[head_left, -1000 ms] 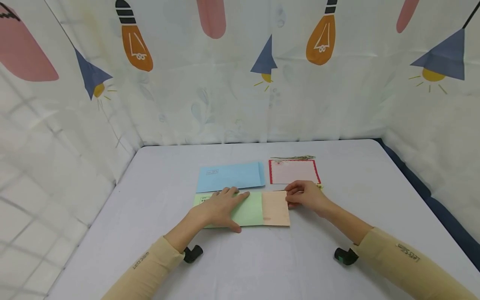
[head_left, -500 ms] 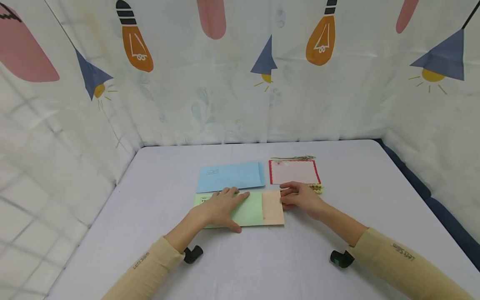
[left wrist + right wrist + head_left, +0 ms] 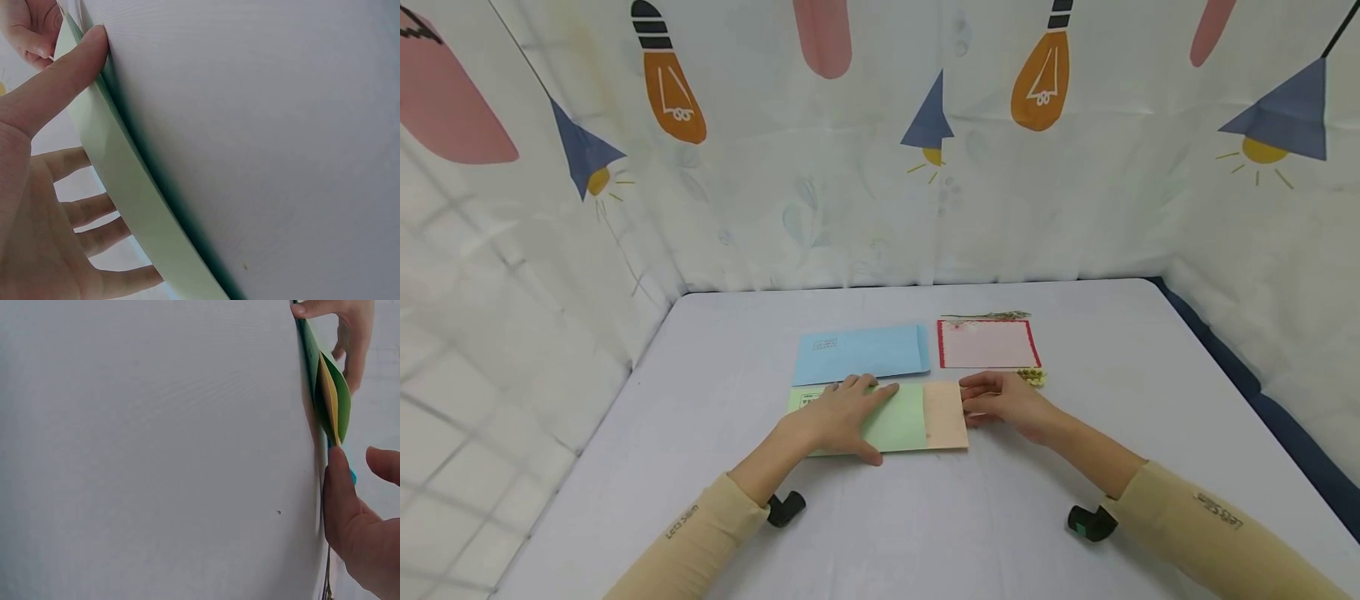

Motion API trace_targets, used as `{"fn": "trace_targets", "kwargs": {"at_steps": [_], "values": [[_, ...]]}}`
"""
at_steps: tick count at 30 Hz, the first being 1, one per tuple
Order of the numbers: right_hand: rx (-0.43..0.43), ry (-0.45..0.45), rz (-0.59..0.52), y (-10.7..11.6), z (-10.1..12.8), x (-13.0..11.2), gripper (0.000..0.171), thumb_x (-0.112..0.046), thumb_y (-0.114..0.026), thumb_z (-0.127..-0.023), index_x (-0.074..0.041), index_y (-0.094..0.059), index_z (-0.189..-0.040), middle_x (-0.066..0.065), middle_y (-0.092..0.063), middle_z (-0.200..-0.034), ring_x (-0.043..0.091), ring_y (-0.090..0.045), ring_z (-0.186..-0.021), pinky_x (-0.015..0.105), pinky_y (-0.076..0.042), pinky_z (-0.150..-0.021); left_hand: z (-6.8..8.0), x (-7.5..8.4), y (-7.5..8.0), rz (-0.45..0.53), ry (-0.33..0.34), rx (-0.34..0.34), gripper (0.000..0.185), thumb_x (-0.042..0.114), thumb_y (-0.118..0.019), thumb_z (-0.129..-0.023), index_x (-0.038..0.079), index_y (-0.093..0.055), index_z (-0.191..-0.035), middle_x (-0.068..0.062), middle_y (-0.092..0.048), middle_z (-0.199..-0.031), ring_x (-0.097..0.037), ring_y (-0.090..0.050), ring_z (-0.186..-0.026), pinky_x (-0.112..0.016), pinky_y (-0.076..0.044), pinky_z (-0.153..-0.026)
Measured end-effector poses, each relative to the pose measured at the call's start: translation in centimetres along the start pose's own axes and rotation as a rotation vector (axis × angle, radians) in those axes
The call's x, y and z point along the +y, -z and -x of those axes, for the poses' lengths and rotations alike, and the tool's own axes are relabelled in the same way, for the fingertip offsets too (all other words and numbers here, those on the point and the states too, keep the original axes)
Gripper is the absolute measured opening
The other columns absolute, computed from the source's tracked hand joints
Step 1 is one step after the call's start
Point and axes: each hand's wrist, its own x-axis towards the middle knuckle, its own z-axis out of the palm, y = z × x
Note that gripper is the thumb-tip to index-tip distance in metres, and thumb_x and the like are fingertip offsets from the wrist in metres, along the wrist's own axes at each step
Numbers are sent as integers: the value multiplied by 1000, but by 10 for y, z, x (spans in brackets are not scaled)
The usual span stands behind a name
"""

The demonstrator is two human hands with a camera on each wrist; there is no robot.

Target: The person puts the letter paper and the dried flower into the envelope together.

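Green paper, smooth and matte, forms the long flat envelope (image 3: 891, 425) lying just below the centre of the head view on our pale grey table (image 3: 1075, 517). Our left hand (image 3: 842, 412) lies spread flat on the envelope's left half, fingers straight and pressing it down, thumb stretched along its near edge; the left wrist view shows that thumb lying against the thin green edge (image 3: 119, 187). A peach-coloured sheet (image 3: 945, 415), rectangular and thin, sticks out of the envelope's right end, and our right hand (image 3: 1000, 398) pinches its right edge between thumb and curled fingers. In the right wrist view the envelope's mouth bows open in a lens shape with the yellowish sheet (image 3: 329, 400) inside it. Above, near the middle of the frame, a light blue envelope (image 3: 861, 352) lies flat beside a pink card with a red border (image 3: 988, 343), with a dried sprig (image 3: 987, 316) along the card's far edge.
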Motion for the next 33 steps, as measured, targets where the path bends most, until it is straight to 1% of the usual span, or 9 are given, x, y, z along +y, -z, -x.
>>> {"fn": "trace_targets", "kwargs": {"at_steps": [6, 11, 21, 29, 33], "values": [[-41, 8, 5, -4, -1, 0, 49, -9, -67, -100, 11, -51, -141, 21, -62, -128, 27, -66, -109, 40, -56, -92, 0, 0, 1, 8, -2, -6, 106, 57, -86, -78, 21, -33, -162, -13, -39, -154, -34, -38, -141, -58, -35, -111], [-85, 27, -4, -9, -3, -2, 50, -11, -64, -103, 14, -48, -143, 23, -60, -135, 29, -66, -114, 41, -55, -94, 0, 0, 1, 12, -4, -3, 106, 56, -86, -78, 20, -34, -162, -14, -39, -154, -34, -38, -140, -58, -35, -110], [-103, 28, 3, -18, -5, -6, 49, -18, -61, -105, 12, -50, -143, 21, -61, -135, 31, -65, -118, 40, -54, -97, -1, 1, 2, 0, 9, -19, 106, 57, -85, -78, 21, -32, -163, -13, -37, -155, -33, -37, -141, -58, -35, -111], [-145, 50, -65, -26, -7, -8, 46, -14, -59, -105, 14, -51, -141, 23, -62, -134, 33, -64, -119, 41, -53, -97, -1, 4, 4, 13, 14, -21, 105, 56, -86, -77, 20, -34, -162, -13, -39, -153, -33, -38, -140, -56, -36, -110], [-150, 43, -73, -30, -9, -10, 44, -14, -57, -106, 13, -52, -141, 21, -64, -132, 32, -65, -117, 40, -53, -97, 0, 4, 4, 9, 12, -17, 105, 55, -86, -78, 20, -34, -162, -13, -39, -153, -33, -38, -139, -56, -36, -110]]}}
